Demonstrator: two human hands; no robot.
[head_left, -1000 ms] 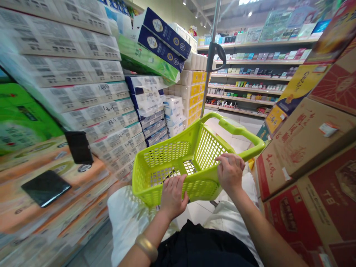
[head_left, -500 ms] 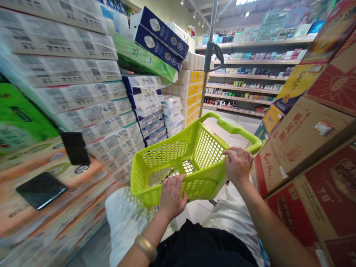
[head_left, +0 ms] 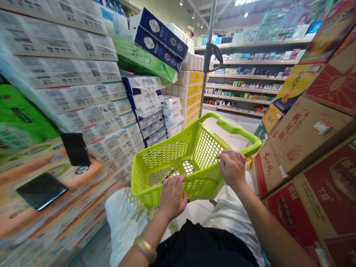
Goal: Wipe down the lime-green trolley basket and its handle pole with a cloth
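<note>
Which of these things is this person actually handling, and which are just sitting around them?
Being handled:
- lime-green plastic shopping basket, held by the left hand and right hand

Just around:
- stacked paper-product packs
- cardboard cartons
- store shelves

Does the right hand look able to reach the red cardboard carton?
Probably yes: the right hand rests on the lime-green plastic basket, and nothing stands between it and the red cardboard carton.
</note>
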